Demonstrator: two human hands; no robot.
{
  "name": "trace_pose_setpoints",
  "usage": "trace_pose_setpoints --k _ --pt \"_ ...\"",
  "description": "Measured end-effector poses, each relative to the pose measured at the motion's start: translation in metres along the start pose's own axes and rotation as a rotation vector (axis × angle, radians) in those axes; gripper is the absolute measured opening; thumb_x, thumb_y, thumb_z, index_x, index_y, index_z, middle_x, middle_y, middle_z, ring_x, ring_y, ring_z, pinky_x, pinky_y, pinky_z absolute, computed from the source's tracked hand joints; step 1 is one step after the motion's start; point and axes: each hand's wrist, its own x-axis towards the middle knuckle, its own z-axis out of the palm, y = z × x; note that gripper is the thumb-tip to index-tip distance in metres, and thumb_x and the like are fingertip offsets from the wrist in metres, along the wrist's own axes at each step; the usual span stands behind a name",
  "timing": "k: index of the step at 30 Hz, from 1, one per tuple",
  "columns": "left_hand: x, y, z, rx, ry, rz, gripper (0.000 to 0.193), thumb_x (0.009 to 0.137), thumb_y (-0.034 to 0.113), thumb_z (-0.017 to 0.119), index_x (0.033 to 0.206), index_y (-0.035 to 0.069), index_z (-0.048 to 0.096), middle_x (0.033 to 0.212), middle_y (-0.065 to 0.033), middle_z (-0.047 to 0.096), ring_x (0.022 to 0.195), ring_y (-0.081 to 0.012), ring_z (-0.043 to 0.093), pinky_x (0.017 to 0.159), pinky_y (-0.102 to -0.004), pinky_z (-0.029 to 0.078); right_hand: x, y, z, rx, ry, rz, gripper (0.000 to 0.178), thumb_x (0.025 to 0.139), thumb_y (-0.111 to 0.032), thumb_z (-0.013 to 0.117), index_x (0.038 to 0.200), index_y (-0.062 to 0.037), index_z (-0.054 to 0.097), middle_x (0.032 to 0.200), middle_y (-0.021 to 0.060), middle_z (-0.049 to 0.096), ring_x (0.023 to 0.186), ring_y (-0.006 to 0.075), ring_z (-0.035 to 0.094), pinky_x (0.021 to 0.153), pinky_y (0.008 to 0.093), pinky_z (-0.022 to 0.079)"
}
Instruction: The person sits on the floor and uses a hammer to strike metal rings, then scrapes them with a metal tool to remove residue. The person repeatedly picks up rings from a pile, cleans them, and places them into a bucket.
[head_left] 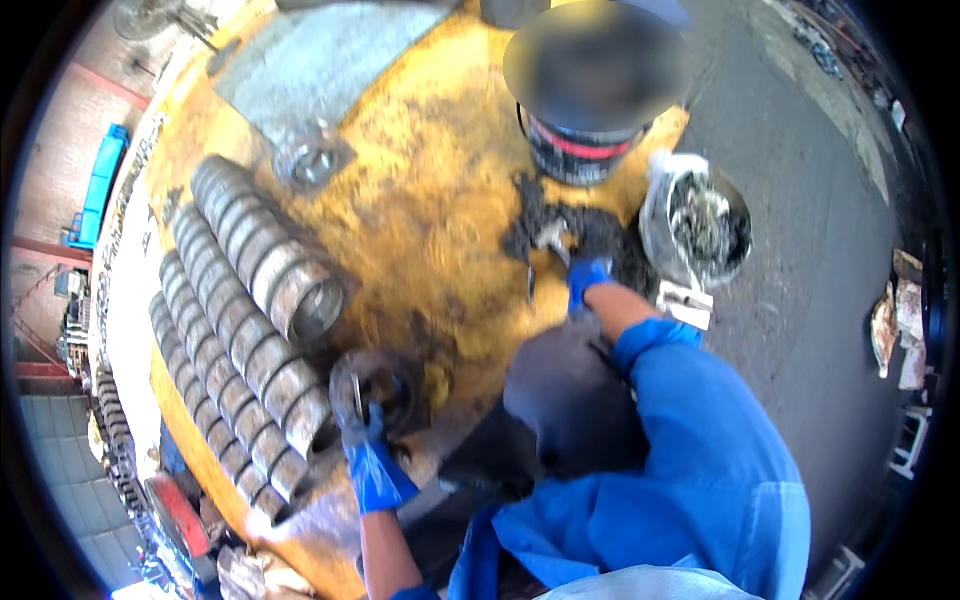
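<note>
My left hand (372,460), in a blue glove, has its fingers closed over the near rim of a greasy round metal ring (405,388) lying on the yellow tabletop (440,190). Beyond it and to the right, my right hand (588,280), also gloved in blue, is closed around the near end of a pale, flat-bladed tool that looks like a scraper (553,240). The blade rests at a spread pile of black grease (608,238). Beside my left hand, several rows of stacked metal rings (262,255) lie on their sides.
Behind the grease stands a black bucket with a red band (580,152), its top blurred. A plastic-lined container of dark, greasy material (700,225) sits to its right. Farther left are a grey sheet (320,60) and another ring (308,158). A dark shape (575,395) lies between my arms.
</note>
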Motion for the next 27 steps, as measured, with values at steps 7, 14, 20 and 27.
trace_pose_setpoints --k 7,14,20,27 --pt "-0.008 -0.002 -0.005 -0.142 0.038 0.012 0.044 0.086 0.032 0.062 0.119 0.003 0.058 0.106 -0.0224 0.065 0.092 -0.0354 0.064 0.081 -0.0418 0.049 -0.018 -0.004 -0.05 0.175 -0.03 0.156 0.044 0.057 -0.03 0.072 0.096 -0.0101 0.073 0.096 0.0153 0.07 0.089 0.0324 0.068 0.071 0.0423 0.055" --pt "0.009 0.005 -0.007 -0.202 0.068 0.028 0.047 0.082 0.03 0.064 0.12 0.004 0.058 0.108 -0.021 0.064 0.097 -0.0339 0.062 0.086 -0.0409 0.047 -0.016 -0.017 -0.111 0.212 -0.06 -0.009 0.037 0.068 -0.032 0.066 0.096 -0.0078 0.072 0.099 0.0164 0.069 0.091 0.0313 0.067 0.077 0.042 0.054" --pt "0.01 -0.008 0.003 -0.227 0.097 0.095 0.049 0.079 0.029 0.065 0.121 0.004 0.057 0.109 -0.0197 0.064 0.101 -0.0326 0.06 0.089 -0.04 0.046 -0.049 -0.013 -0.156 1.025 -0.366 -0.041 0.019 0.082 -0.028 0.058 0.08 -0.01 0.064 0.079 0.0092 0.064 0.062 0.02 0.059 0.053 0.035 0.045" --pt "0.019 -0.015 0.024 -0.251 0.122 0.209 0.053 0.076 0.027 0.067 0.122 0.004 0.056 0.111 -0.0182 0.064 0.106 -0.031 0.059 0.094 -0.039 0.044 -0.123 -0.034 -0.301 1.701 -0.394 -0.569 0.025 0.088 -0.028 0.053 0.069 -0.0109 0.05 0.06 0.0006 0.047 0.048 0.0135 0.043 0.044 0.0283 0.036"
